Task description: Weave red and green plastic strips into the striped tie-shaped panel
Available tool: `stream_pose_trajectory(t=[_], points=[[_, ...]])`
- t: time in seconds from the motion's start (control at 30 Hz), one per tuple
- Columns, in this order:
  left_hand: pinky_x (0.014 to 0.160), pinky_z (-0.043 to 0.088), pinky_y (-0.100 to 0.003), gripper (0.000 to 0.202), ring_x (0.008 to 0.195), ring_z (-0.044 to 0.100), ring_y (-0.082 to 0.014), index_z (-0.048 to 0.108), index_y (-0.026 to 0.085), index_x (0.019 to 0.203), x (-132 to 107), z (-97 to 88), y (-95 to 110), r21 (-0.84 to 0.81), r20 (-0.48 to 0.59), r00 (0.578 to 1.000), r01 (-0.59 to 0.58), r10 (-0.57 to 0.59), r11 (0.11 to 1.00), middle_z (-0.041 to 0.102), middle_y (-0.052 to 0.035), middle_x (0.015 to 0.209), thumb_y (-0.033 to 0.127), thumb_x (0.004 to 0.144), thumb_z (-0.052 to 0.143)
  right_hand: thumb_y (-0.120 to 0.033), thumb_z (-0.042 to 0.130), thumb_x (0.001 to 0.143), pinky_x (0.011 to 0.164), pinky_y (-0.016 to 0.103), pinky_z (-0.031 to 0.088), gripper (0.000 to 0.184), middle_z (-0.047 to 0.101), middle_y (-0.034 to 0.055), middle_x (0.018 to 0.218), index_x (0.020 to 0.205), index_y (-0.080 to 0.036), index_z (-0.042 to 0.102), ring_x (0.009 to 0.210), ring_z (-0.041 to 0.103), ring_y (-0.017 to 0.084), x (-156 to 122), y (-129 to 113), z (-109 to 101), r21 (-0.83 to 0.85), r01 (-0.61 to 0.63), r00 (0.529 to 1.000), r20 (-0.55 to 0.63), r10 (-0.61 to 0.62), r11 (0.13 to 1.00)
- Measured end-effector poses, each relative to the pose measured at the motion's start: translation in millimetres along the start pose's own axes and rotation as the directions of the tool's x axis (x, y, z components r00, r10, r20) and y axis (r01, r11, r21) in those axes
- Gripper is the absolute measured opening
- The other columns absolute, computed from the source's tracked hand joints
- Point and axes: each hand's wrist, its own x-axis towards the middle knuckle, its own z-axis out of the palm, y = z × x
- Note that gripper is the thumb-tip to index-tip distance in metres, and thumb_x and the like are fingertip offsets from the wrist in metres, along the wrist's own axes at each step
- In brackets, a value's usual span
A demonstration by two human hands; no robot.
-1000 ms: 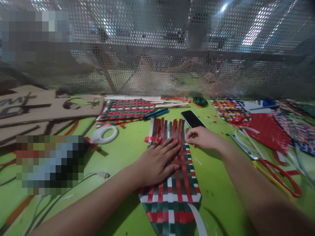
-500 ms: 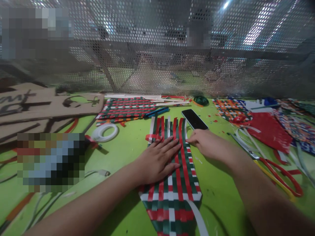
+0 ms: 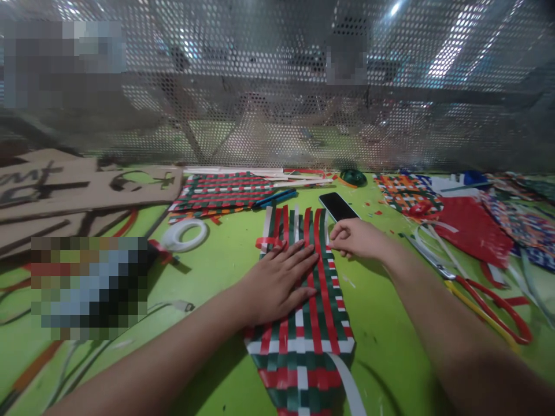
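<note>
A woven piece of red, green and white plastic strips (image 3: 324,315) lies in front of me. Its long strips spread loose at the far end, and a white strip (image 3: 347,378) hangs off its near right side. My left hand (image 3: 277,283) rests flat on the weave, fingers outstretched. By its fingertips a red strip end (image 3: 264,242) sticks out on the left. My right hand (image 3: 358,238) is at the upper right edge of the weave, fingers curled and thumb against them. Whether anything is pinched there is hidden. Just beyond it lies a phone (image 3: 336,205).
Scissors (image 3: 489,306) with red handles lie at right, near a red sheet (image 3: 474,231). A white tape roll (image 3: 185,235) and a cable plug (image 3: 186,306) are at left. Behind lie another woven piece (image 3: 221,190) and cardboard (image 3: 87,188). A perforated metal screen (image 3: 269,127) closes the back.
My right hand has drawn up slightly, its fingers now curling more visibly beside the weave's edge. The left hand stays in place on the strips.
</note>
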Motion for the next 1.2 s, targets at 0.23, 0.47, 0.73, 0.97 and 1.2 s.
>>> stream_pose_trajectory(t=[0.23,0.47,0.73,0.97,1.2], points=[[0.127,0.016,-0.051,0.066,0.158,0.015,-0.0274,0.023,0.03,0.163,-1,2.9,-1,-0.012,-0.036,0.999,-0.016,0.015,1.0,0.021,-0.0022,0.169,0.06,0.105,0.031,-0.019,0.076,0.084,0.058,0.025,0.054,0.011,0.069,0.0019,0.071,0.083,-0.019,0.064,0.059,0.066,0.014,2,3,-1,0.107,0.025,0.994,0.1,-0.036,0.994],[0.127,0.016,-0.054,0.067,0.158,0.013,-0.0283,0.021,0.029,0.164,1,0.9,0,-0.014,0.0,1.0,-0.002,0.002,1.0,0.018,-0.0019,0.17,0.061,0.105,0.03,-0.014,0.07,0.084,0.056,0.025,0.051,0.01,0.071,0.0032,0.069,0.077,-0.018,0.065,0.06,0.068,0.015,0,-8,-3,-0.05,-0.016,0.996,0.088,0.02,0.999],[0.127,0.016,-0.053,0.067,0.157,0.016,-0.0291,0.021,0.031,0.164,-1,4.6,-4,-0.002,-0.042,0.999,-0.029,0.029,1.0,0.02,-0.0019,0.169,0.06,0.104,0.033,-0.025,0.071,0.085,0.062,0.03,0.047,0.003,0.077,0.0064,0.091,0.085,-0.025,0.074,0.076,0.069,0.022,-28,-1,-12,-0.33,0.088,0.987,-0.097,-0.127,0.94],[0.127,0.016,-0.053,0.067,0.157,0.017,-0.028,0.026,0.028,0.162,-1,0.7,0,-0.021,-0.012,1.0,0.006,-0.006,1.0,0.021,-0.0018,0.17,0.062,0.104,0.03,-0.039,0.071,0.087,0.066,0.038,0.043,0.03,0.072,0.0227,0.103,0.105,-0.015,0.068,0.087,0.069,0.035,-78,98,-78,-0.637,-0.385,0.903,-0.409,0.131,0.668],[0.126,0.017,-0.053,0.068,0.157,0.019,-0.0279,0.029,0.027,0.161,-2,1.9,0,-0.012,-0.036,0.999,0.013,-0.013,1.0,0.024,-0.0037,0.169,0.063,0.104,0.029,-0.036,0.05,0.1,0.07,0.04,0.041,0.022,0.067,0.0255,0.1,0.101,-0.017,0.062,0.087,0.068,0.036,-90,145,-79,-0.607,-0.412,0.895,-0.409,0.178,0.68]])
